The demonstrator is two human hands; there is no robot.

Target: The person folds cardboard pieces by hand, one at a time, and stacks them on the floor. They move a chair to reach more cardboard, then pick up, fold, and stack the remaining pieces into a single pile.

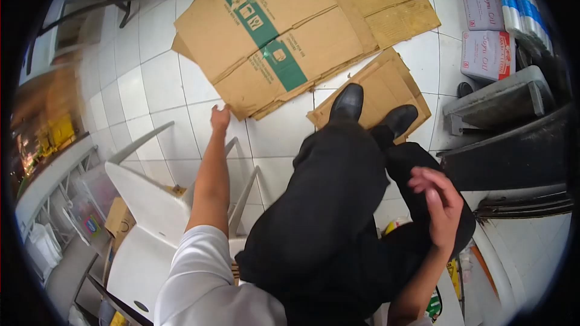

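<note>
My left arm is stretched down toward the floor, and my left hand (221, 119) is closed at the near left corner of a large flattened cardboard box (320, 36). That sheet carries a green printed band and lies over other cardboard layers. Its corner partly hides my fingertips. My right hand (440, 202) is held above my right knee, fingers loosely bent and apart, with nothing in it. A smaller cardboard piece (377, 87) lies beneath my black shoes.
A white plastic chair (142, 199) stands at my left, beside a rack. On the right are stacked oil cartons (485, 54), plastic-wrapped packs (522, 9) and a grey metal-looking unit (498, 105). Another brown cardboard sheet (393, 0) lies farther off on the white tiles. Dark metal legs (121, 3) stand at upper left.
</note>
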